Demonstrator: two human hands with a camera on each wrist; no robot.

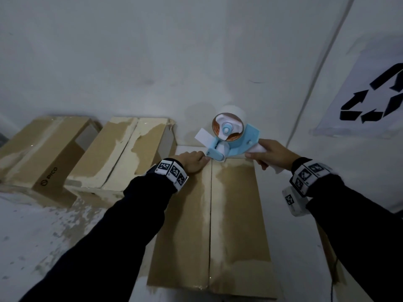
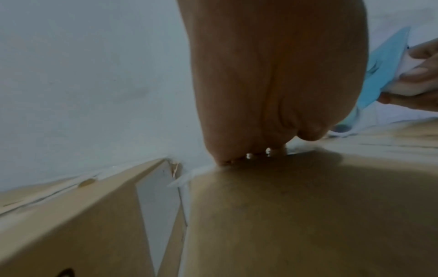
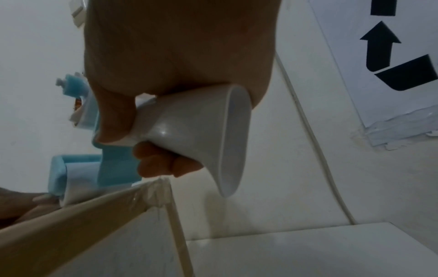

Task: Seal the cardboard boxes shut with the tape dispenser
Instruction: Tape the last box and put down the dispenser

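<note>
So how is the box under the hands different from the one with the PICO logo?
The near box lies right under both hands, with the tape dispenser at the far end of its centre seam; the PICO box sits untouched at far left. The near box shows a bare open seam, while the PICO box seems already taped. Both are brown cardboard with scuffed, pale patches.

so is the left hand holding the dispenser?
No, the right hand grips the dispenser by its white handle, while the left hand lies flat on the box top beside the dispenser's nose.
</note>
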